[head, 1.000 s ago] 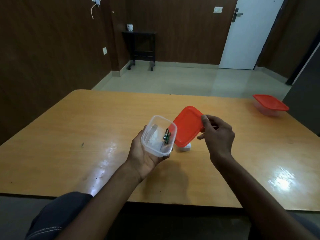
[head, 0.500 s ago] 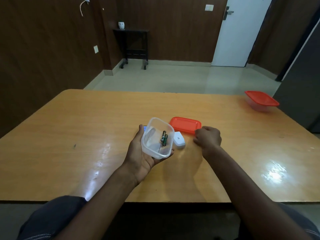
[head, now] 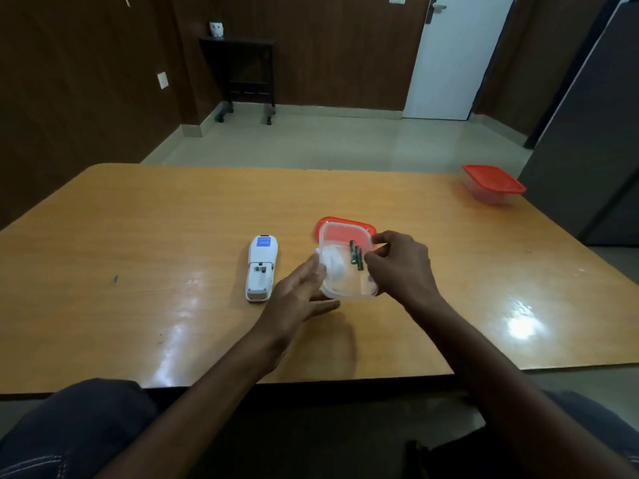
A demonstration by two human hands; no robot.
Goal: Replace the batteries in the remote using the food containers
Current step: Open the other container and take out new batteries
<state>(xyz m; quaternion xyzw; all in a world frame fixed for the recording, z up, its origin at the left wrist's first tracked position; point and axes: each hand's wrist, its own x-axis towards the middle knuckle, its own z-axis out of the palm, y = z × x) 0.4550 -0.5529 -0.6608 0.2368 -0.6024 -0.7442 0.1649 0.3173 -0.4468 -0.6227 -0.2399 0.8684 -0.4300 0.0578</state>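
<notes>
While your left hand (head: 297, 299) supports the clear container (head: 345, 264) from below with fingers spread, your right hand (head: 397, 267) pinches its right rim. Two batteries (head: 356, 257) lie inside. Left of the container, the remote (head: 261, 267) lies with its battery compartment open; behind the container lies the red lid (head: 345, 224).

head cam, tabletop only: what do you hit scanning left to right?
White remote with its battery bay open → left hand → clear open container with two batteries inside → right hand → lidded container with red lid at the far right. The loose red lid behind the open container is left out: it overlaps.
</notes>
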